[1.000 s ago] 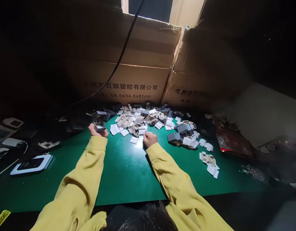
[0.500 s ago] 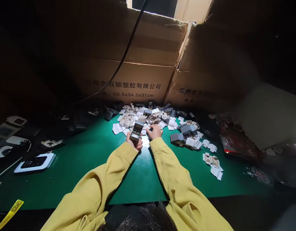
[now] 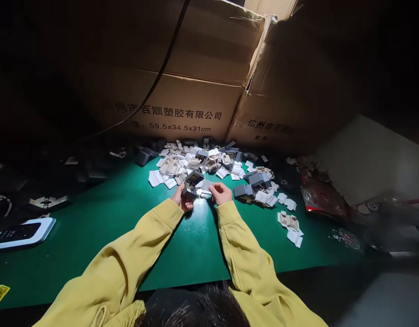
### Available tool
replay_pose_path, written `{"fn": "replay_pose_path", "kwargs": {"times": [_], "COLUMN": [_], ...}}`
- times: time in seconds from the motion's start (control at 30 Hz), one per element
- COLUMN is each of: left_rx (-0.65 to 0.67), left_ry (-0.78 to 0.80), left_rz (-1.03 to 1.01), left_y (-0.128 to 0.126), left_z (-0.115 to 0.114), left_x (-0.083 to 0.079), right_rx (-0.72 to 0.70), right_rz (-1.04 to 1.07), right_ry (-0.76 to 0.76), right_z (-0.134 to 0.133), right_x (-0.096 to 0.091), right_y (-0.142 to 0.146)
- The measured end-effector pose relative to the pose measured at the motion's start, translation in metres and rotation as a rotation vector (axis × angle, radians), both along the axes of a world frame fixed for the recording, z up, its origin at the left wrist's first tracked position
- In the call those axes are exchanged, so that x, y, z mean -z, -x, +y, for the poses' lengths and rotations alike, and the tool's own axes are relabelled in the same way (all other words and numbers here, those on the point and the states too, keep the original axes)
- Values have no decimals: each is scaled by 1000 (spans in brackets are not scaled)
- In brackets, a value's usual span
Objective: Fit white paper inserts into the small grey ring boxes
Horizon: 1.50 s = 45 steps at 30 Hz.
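Observation:
My left hand is closed around a small dark hinged box, whose lid stands raised so its dark inside shows. Between thumb and fingers, my right hand pinches a thin pale card piece just right of the box. Whether the card touches the box I cannot tell. Behind both hands lies a heap of folded white card inserts, with dark boxes mixed in. More dark boxes lie to the right of my right hand.
Large cardboard cartons stand along the back of the green table, and a black cable hangs before them. A white device lies at left. A few card inserts and a red plastic-wrapped pack lie at right.
The view has turned slightly right and down. My right hand now shows a pale card piece in its pinch. The box in my left hand has tilted.

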State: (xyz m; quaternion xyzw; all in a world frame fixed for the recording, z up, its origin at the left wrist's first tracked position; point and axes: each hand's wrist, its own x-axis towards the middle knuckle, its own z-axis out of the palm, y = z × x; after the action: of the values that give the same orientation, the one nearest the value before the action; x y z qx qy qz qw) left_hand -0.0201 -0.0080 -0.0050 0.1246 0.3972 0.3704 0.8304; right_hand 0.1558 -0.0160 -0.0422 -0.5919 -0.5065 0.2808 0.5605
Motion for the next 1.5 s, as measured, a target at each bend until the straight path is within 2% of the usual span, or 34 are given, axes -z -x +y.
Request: {"fn": "replay_pose_path", "kwargs": {"times": [0.1, 0.13, 0.2, 0.3, 0.4, 0.47, 0.57, 0.77, 1.1, 1.27, 1.5], "left_rx": [33, 46, 69, 105, 129, 142, 155, 165, 211, 205, 190], "left_ry": [17, 20, 17, -16, -67, -102, -151, -174, -173, -162, -196], "left_rz": [39, 53, 86, 141, 156, 144, 121, 103, 183, 163, 128], "left_y": [-2, -3, -4, -7, -7, -5, -2, -2, -5, -5, 0], "left_z": [-1, -2, -3, -5, -9, -11, -14, -13, -14, -13, -11], "left_x": [0, 0, 0, 0, -1, 0, 4, 14, 1, 3, 9], "right_rx": [128, 179, 194, 56, -125, -199, -265, -287, -356, -342, -403], "right_rz": [11, -40, -143, -332, -602, -670, -672, -730, -736, -728, -656], "right_ry": [-73, -138, -226, -273, -325, -344, -298, -227, -205, -228, -235], "right_z": [-5, -9, -16, -26, -25, -21, -16, -19, -16, -20, -20], "right_x": [-14, -20, -30, -35, -31, -26, -22, -20, -19, -26, -27], "right_y": [-1, 0, 4, 14, 21, 21, 17, 15, 14, 17, 17]}}
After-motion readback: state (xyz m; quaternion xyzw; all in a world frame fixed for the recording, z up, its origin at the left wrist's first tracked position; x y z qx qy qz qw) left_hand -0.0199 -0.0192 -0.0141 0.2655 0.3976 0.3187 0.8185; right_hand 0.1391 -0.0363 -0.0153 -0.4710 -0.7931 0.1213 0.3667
